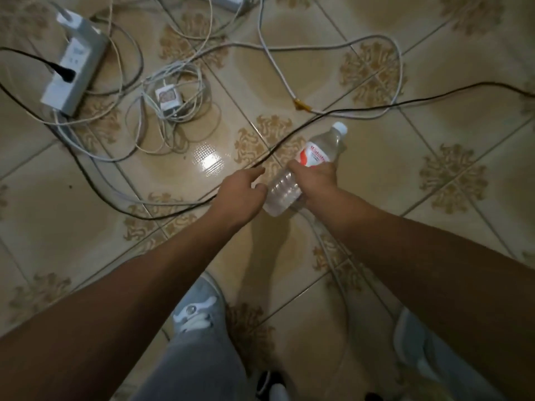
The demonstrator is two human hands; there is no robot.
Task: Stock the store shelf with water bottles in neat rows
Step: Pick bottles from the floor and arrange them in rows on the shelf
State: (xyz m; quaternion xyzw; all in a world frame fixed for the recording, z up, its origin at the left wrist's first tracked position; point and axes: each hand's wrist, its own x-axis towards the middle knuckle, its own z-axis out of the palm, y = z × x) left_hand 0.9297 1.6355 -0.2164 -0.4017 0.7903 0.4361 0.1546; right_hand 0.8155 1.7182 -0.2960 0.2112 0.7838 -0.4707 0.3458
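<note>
A clear plastic water bottle (311,157) with a white cap and a red-and-white label is held tilted above the tiled floor, cap pointing up and to the right. My right hand (317,176) is wrapped around its middle, just below the label. My left hand (243,189) is right beside the bottle's ribbed base, fingers loosely spread, fingertips close to or just touching it. No shelf is in view.
The beige patterned tile floor (434,125) is crossed by a black cable (144,217) and several white cables (376,41). A white power strip (72,70) lies at the upper left, a small white charger (166,98) near it. My grey trousers and slippers (199,311) show below.
</note>
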